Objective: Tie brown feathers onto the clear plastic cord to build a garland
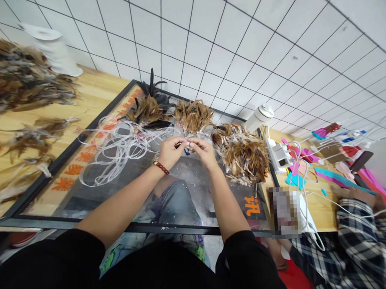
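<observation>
My left hand (pixel 171 151), with a red bead bracelet (pixel 161 167) at its wrist, meets my right hand (pixel 202 151) above the framed glass panel. Fingers of both are closed in a pinch, fingertip to fingertip. Something small and pale shows between them, too small to name, with a bit of blue just below. Beside my left hand lies a loose tangle of white cord (pixel 117 150). Beyond the hands are a brown feather bundle (pixel 193 115) and a darker feather pile (pixel 149 109). A larger heap of brown feathers (pixel 241 152) lies right of my right hand.
The glass panel's black frame (pixel 66 140) borders the work area. At left are a big feather mass (pixel 17 71), a white spool (pixel 54 50) and loose feathers (pixel 34 137). A white bottle (pixel 259 116) and power strip (pixel 278 155) stand right, near a person's plaid sleeve (pixel 355 222).
</observation>
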Tool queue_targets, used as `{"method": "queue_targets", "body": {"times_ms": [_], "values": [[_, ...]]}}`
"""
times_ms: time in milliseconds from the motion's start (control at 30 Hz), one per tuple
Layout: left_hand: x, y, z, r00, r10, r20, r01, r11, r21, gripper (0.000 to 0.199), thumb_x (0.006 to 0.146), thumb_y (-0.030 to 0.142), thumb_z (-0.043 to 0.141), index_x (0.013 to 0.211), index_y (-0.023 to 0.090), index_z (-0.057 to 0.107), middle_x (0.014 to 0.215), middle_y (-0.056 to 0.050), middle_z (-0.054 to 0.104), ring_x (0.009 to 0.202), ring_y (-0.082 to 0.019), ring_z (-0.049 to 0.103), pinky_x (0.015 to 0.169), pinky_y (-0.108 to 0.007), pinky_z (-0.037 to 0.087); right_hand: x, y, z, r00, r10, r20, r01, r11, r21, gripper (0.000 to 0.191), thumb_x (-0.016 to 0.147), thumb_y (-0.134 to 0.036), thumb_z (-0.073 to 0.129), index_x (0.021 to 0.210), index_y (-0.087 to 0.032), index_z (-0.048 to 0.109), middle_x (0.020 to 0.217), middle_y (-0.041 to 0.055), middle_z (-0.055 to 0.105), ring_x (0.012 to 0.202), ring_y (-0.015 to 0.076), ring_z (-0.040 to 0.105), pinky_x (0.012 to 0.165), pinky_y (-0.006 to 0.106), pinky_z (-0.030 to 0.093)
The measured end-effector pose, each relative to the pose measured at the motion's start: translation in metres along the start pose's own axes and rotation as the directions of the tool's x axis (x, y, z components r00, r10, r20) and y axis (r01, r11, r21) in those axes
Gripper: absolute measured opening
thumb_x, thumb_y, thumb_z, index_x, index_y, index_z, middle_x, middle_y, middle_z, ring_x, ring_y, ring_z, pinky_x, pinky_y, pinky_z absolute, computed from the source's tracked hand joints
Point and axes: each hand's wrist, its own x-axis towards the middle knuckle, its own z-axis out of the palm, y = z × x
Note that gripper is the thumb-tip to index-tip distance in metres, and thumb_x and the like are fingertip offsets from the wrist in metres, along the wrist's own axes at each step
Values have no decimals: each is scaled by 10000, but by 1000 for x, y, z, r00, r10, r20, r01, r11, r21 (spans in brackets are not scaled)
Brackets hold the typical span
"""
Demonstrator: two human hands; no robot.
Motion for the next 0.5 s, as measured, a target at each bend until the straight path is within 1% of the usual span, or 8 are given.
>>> {"method": "queue_targets", "body": {"times_ms": [100, 167, 233, 333, 433, 500], "values": [[0, 1, 0, 1000, 6, 3, -6, 1000, -2, 103, 746, 262, 651, 700, 182, 696, 712, -32, 689, 690, -155, 623, 652, -273, 473, 1, 1, 0, 1000, 1, -17, -1, 1000, -10, 258, 655, -412, 742, 779, -194, 681, 669, -16, 639, 578, 101, 560, 604, 262, 493], [1, 1, 0, 1000, 6, 11, -6, 1000, -6, 108, 747, 266, 653, 691, 183, 693, 698, -27, 681, 676, -150, 615, 644, -270, 472, 1, 3, 0, 999, 32, -40, -31, 999, 22, 287, 641, -439, 746, 727, -189, 635, 609, -32, 598, 533, 89, 537, 569, 241, 469], [1, 2, 1, 999, 26, 26, -25, 999, -22, 108, 752, 259, 648, 685, 185, 687, 713, -27, 678, 703, -149, 618, 680, -275, 483, 2, 6, 1, 995, 88, -37, -84, 993, 84, 342, 641, -487, 731, 730, -193, 582, 608, -43, 579, 519, 81, 525, 552, 226, 458], [1, 3, 1, 996, 76, 44, -74, 997, -29, 104, 766, 240, 635, 694, 184, 685, 836, -45, 674, 819, -155, 622, 782, -300, 489, 3, 11, 1, 991, 125, -42, -119, 985, 124, 382, 674, -533, 685, 750, -201, 510, 640, -44, 574, 535, 81, 531, 561, 218, 459], [0, 3, 0, 994, 99, 46, -100, 995, 2, 104, 772, 245, 640, 715, 184, 701, 1043, -74, 621, 896, -162, 603, 817, -324, 486, 4, 13, 1, 992, 80, -102, -73, 995, 68, 372, 722, -544, 621, 755, -208, 464, 634, -45, 548, 552, 84, 524, 573, 216, 458], [-1, 4, 0, 992, 120, 45, -121, 992, 20, 90, 762, 252, 659, 716, 192, 709, 1120, -73, 577, 971, -178, 582, 852, -339, 479, 4, 14, -1, 984, 50, -169, -45, 999, 31, 357, 746, -543, 580, 754, -212, 443, 624, -47, 521, 555, 85, 507, 571, 213, 450]]}}
